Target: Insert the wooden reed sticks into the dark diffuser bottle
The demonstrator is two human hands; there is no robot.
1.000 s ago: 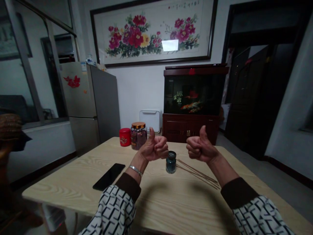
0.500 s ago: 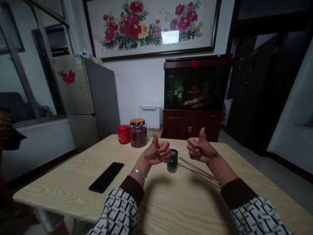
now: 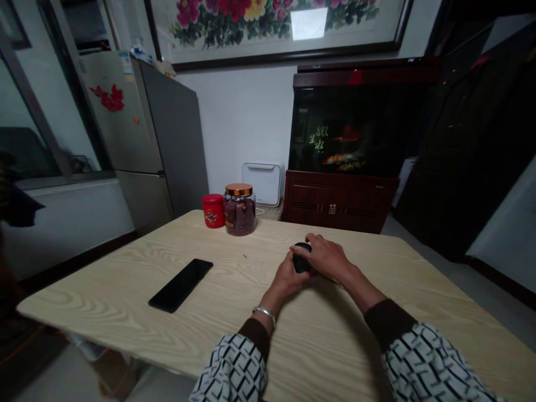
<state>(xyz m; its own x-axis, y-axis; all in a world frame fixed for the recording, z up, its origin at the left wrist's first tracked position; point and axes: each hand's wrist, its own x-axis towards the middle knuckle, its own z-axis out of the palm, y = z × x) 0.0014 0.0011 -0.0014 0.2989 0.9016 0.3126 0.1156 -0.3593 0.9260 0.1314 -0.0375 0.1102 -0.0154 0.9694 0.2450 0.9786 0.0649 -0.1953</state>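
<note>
A small dark glass jar stands on the wooden table, mostly hidden by my hands. My left hand holds it from the near side, and my right hand wraps over its top from the right. A silver bangle circles my left wrist. The thin sticks from before do not show, and I cannot tell where they are. A black smartphone lies face up left of my hands.
The light wood-grain table holds a red lidded tin and a glass jar of dried flowers with a gold lid near its far edge. Behind stand a refrigerator, a white box and a fish tank cabinet.
My hands have dropped from thumbs-up fists and closed around the small jar. The sticks no longer show. The view has tilted lower.
</note>
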